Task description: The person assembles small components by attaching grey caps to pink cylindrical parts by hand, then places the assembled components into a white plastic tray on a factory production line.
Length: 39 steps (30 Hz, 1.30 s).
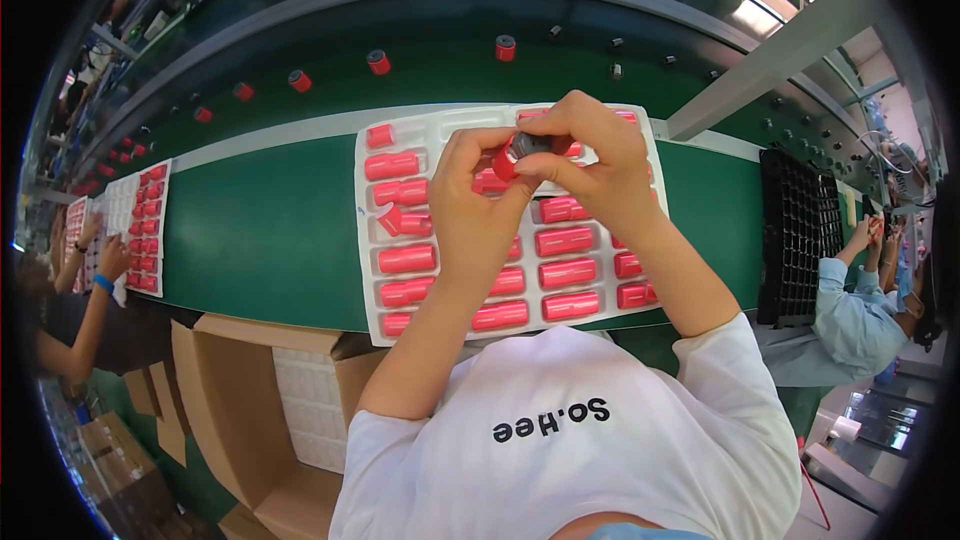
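Gripping one small red cylindrical cap with a dark end (518, 150) between the fingers of both hands, left hand (478, 202) and right hand (590, 162), a worker holds it above a white moulded plastic tray (425, 125) of red caps; a loosened pinch could drop it among them.

Bright overhead light, sharp centre, fisheye bending, dark rim

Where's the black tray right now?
In the head view, the black tray lies on the green bench at the right, beside the white tray, in front of a co-worker's hands.
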Available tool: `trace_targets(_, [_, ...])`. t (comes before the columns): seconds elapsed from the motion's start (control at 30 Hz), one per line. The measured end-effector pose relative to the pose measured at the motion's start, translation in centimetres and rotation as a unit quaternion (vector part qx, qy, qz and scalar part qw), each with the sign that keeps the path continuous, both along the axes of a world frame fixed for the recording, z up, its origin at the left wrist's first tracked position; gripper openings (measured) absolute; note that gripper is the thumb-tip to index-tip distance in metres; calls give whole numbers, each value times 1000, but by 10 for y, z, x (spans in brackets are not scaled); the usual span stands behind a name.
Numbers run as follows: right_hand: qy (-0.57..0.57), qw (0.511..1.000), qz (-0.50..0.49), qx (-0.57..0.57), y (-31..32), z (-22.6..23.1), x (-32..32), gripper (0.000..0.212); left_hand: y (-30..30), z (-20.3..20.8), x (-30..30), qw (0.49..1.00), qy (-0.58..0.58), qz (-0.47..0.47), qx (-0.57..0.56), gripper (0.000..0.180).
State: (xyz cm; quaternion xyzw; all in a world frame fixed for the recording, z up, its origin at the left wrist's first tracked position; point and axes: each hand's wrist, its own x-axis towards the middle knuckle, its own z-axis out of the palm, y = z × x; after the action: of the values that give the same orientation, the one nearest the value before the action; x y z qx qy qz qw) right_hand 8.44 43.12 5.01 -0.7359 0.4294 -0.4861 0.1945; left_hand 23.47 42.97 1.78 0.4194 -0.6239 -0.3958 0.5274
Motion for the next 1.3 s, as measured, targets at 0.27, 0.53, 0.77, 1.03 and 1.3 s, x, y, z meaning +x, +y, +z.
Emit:
trace_targets(0.27, [115, 990, -27, -79, 5, -7, 3, 32, 2, 0, 4, 1000, 14, 8, 19, 28])
trace_targets(0.53, [55, 997, -47, 12, 12, -28, -2, 30, -7, -1, 1, 998, -70, 4, 3, 28])
trace_targets(0.77, [-22, 994, -99, -36, 13, -22, -3, 29, -9, 7, -5, 996, -84, 24, -22, 30])
trace_targets(1.03, [-6, 998, -62, 20, 12, -23, -13, 29, -7, 4, 0, 989, -138, 18, -49, 29])
trace_targets(1.3, [75, 996, -42, -7, 18, -21, -17, 30, -10, 2, 6, 990, -135, -12, -28, 28])
